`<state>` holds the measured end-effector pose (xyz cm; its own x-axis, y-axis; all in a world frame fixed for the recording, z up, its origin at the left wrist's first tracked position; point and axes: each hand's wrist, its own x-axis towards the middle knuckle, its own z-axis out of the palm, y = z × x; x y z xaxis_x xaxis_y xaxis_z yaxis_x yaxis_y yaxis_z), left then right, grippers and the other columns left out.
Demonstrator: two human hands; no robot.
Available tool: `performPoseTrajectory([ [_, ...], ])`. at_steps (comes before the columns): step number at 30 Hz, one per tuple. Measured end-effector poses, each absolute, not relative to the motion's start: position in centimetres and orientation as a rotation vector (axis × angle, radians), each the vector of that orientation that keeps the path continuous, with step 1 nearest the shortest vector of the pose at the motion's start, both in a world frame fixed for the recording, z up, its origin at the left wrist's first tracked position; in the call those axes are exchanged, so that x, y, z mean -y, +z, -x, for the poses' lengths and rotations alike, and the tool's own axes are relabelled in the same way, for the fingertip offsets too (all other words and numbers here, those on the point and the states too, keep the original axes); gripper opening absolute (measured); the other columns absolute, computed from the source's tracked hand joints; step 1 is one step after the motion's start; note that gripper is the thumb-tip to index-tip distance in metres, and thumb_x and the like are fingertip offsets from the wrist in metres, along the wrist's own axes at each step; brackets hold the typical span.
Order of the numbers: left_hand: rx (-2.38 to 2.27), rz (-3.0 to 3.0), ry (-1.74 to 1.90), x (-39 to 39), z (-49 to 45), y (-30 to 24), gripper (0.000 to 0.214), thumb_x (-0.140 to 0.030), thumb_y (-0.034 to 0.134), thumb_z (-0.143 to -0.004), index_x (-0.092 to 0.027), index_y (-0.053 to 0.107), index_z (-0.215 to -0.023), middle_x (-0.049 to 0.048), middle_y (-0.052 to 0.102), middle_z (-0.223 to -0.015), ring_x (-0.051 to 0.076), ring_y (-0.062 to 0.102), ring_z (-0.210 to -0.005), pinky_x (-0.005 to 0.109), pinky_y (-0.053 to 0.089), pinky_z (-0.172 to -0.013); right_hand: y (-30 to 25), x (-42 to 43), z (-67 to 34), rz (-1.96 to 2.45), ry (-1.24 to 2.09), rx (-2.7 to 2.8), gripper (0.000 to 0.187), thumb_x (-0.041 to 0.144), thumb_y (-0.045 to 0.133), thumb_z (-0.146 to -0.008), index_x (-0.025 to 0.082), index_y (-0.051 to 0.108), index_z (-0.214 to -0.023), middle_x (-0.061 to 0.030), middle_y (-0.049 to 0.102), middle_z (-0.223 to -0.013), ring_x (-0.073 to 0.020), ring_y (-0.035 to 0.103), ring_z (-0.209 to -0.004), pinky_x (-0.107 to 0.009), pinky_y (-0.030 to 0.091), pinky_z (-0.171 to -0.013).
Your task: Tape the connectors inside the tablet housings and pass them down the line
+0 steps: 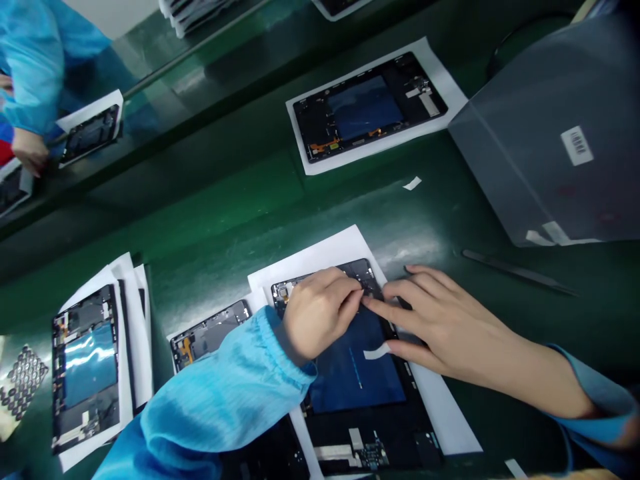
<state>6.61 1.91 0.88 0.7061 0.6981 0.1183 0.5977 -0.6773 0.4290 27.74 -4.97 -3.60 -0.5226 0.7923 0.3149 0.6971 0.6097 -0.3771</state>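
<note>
In the head view an opened tablet (360, 373), its inner parts and dark blue battery showing, lies on white paper in front of me. My left hand (323, 310) is over its upper end, thumb and fingers pinched together; whatever they hold is hidden. My right hand (435, 320) reaches in from the right with fingers apart, the index fingertip close to the left fingertips. A small white strip (377, 352) touches the right thumb tip, above the battery. I cannot tell whether it is stuck to the thumb.
Another opened tablet (370, 107) lies on paper farther back. Stacked tablets (85, 373) sit at left, and one more (210, 333) is partly under my left sleeve. Tweezers (520, 272) and a grey translucent sheet (550, 160) are at right. A co-worker's hand (30, 150) shows at upper left.
</note>
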Motion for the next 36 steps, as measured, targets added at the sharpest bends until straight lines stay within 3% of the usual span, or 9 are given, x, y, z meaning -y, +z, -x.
performPoseTrajectory([
  [9,-0.895,-2.708,0.358,-2.0,-6.3,0.4,0.02,-0.022,0.05,-0.098,-0.016,0.068,-0.091,0.0046,0.067,-0.086,0.017,0.064,-0.078,0.029,0.053,-0.072,-3.3,4.8,-27.6,1.157,0.236,2.4,0.042,0.04,0.054,-0.093,0.021,0.057,-0.13,-0.0077,0.058,-0.103,-0.0236,0.051,-0.097,-0.049,0.038,-0.101],
  [18,-0.847,-2.866,0.269,-2.0,-6.4,0.9,0.029,-0.021,0.044,-0.101,-0.015,0.067,-0.085,0.0047,0.064,-0.081,0.016,0.061,-0.077,0.028,0.053,-0.071,-3.6,4.5,-27.7,1.173,0.137,2.355,0.046,0.039,0.048,-0.096,0.008,0.055,-0.131,-0.0111,0.058,-0.106,-0.0268,0.051,-0.102,-0.044,0.042,-0.096],
  [28,-0.529,-3.176,0.175,-1.5,-6.8,1.9,0.021,-0.013,0.045,-0.098,-0.012,0.064,-0.107,0.0012,0.061,-0.077,0.016,0.054,-0.07,0.031,0.042,-0.062,-3.6,4.4,-27.5,1.192,0.119,2.37,0.046,0.04,0.044,-0.098,0.009,0.055,-0.129,-0.0109,0.058,-0.105,-0.0257,0.052,-0.096,-0.042,0.044,-0.089],
  [36,-0.604,-3.217,0.183,-1.3,-6.6,1.7,0.015,-0.013,0.049,-0.097,-0.014,0.063,-0.094,0.0007,0.058,-0.072,0.017,0.052,-0.067,0.033,0.038,-0.062,-3.9,4.4,-27.7,1.172,0.118,2.373,0.045,0.038,0.049,-0.095,0.009,0.056,-0.128,-0.0116,0.059,-0.105,-0.0258,0.052,-0.097,-0.044,0.044,-0.092],
])
